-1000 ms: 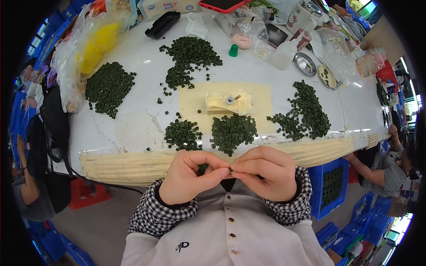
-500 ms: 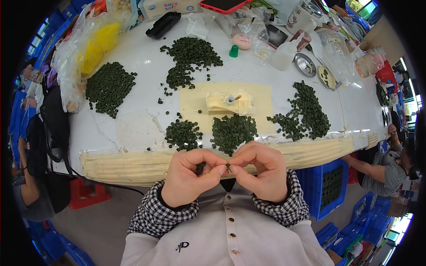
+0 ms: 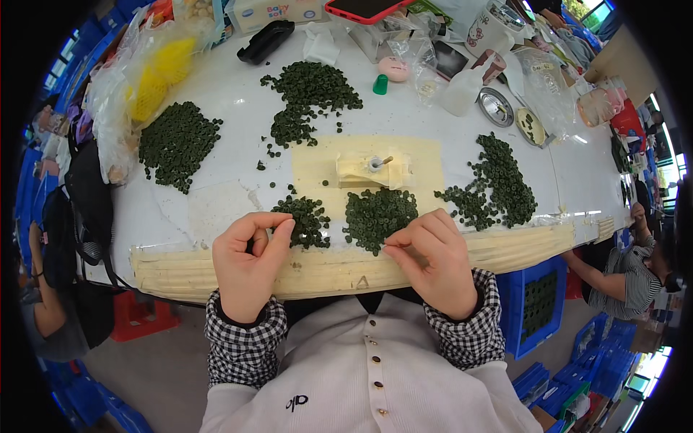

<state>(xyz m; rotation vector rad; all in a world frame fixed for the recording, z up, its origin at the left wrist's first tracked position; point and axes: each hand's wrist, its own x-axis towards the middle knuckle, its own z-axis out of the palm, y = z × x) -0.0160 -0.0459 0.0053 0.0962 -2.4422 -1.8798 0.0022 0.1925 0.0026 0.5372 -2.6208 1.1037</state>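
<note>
The person's left hand hovers at the near edge of the white surface, thumb and forefinger curled toward each other right beside a small heap of dark green rings; I cannot tell whether a ring is pinched between the fingertips. The right hand sits at about three o'clock from it, fingers drawn together in a fine pinch, though whatever it grips is too small to make out. Just past its knuckles, at twelve o'clock, lies a second, larger heap of green rings.

Beyond both heaps, a pale yellow block with a short peg rests on a yellow mat. Further heaps of the same rings lie around: one at ten o'clock, one at twelve, one sprawling at two o'clock. A small green cap and a round metal tin stand toward the far side. At the right edge, another person in a striped sleeve leans over blue crates.
</note>
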